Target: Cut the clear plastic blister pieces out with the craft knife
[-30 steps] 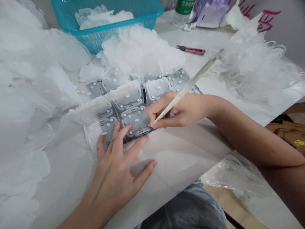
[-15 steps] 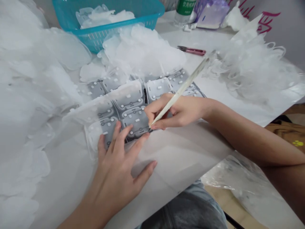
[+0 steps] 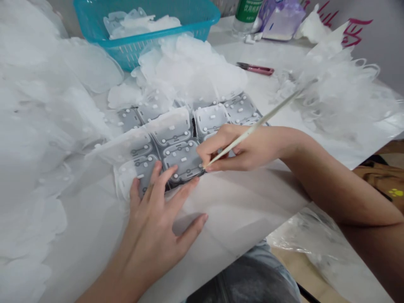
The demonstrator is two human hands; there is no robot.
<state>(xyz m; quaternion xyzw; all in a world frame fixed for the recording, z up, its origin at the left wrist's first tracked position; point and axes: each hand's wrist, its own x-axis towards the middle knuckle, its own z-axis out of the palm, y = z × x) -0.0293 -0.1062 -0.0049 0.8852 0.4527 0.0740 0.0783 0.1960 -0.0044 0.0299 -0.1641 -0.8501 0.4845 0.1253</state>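
My right hand [image 3: 233, 147] pinches a long, thin whitish stick [image 3: 268, 115] that looks like a craft knife or pen; its tip is hidden at my fingertips. The low end meets the right lower corner of a grey rounded-square piece [image 3: 183, 162] with small white pegs on it. My left hand [image 3: 164, 219] lies flat with fingers spread, its fingertips on the lower edge of that piece and on its left neighbour [image 3: 142, 174]. A translucent white sheet [image 3: 170, 120] is partly peeled up over the pieces behind.
A teal basket [image 3: 151, 38] holding white translucent pieces stands at the back. Heaped white pieces [image 3: 189, 63] lie before it, more [image 3: 28, 147] at left. Pink-handled snips [image 3: 255, 69], a bottle [image 3: 246, 17], a purple tissue pack [image 3: 282, 21] and curled scraps [image 3: 341, 97] are on the right.
My right hand has shifted slightly right along the piece's corner, and the stick has tilted lower towards the right. My left hand stays in place.
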